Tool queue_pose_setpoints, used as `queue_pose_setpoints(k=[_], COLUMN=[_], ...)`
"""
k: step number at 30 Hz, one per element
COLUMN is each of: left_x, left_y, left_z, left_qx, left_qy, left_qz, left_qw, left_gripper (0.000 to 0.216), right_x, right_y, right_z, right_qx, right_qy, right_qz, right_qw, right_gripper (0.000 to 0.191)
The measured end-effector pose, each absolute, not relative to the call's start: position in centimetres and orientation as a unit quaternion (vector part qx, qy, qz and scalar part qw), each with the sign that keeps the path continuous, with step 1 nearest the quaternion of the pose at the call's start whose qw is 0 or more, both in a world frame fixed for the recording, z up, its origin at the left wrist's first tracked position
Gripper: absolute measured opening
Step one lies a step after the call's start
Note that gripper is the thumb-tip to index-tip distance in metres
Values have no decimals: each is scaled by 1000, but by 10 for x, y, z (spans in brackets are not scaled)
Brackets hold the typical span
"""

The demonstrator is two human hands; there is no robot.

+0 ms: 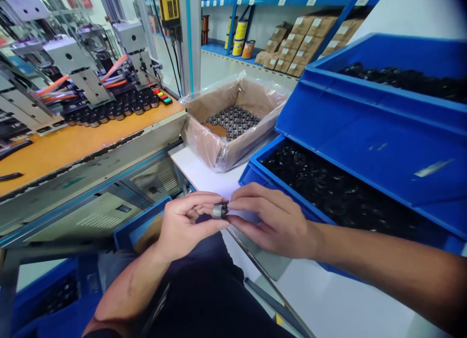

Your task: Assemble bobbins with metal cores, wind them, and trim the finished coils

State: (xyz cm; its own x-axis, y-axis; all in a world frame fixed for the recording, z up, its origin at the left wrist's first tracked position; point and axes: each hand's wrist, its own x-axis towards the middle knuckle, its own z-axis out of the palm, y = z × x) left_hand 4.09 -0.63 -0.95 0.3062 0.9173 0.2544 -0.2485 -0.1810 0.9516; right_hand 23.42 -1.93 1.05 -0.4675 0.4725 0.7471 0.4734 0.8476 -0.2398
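My left hand (184,226) pinches a small silvery metal ring (217,211) between thumb and fingers, in front of my body. A black plastic piece (224,210) sits against the ring's right side; I cannot tell how deep it goes in. Thumb and fingertips of my right hand (273,221) close on that black piece from the right. Just beyond my right hand, a lower blue bin (245,176) holds many loose black parts (328,192). Farther ahead, a carton lined with clear plastic (204,146) contains rows of small metal-and-black parts (237,121).
An upper blue bin (365,129) with black parts rises over the lower one at right. On the left, an orange-topped workbench (120,131) carries machine fixtures (78,68), cylindrical parts (120,109) and coloured buttons (162,97). A white table (204,175) supports the carton.
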Motion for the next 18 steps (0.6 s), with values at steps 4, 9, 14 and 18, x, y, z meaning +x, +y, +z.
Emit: queue_pose_setpoints(k=[4, 9, 14, 18], left_x=[40, 41, 42, 42], left_y=[-6, -7, -10, -11], left_z=[-10, -10, -8, -6], left_qx=[571, 540, 526, 521], left_qy=[297, 262, 255, 260], left_qz=[509, 499, 502, 495], left_qw=[571, 625, 637, 645], left_gripper=[37, 39, 41, 42], right_x=[235, 236, 237, 237], right_y=[-19, -19, -19, -19], right_z=[13, 13, 14, 15], right_qx=[-278, -275, -259, -253], right_qy=[-862, -862, -867, -868], right_qz=[-33, -60, -53, -55], right_qw=[423, 422, 422, 423], right_gripper=[12, 13, 14, 17])
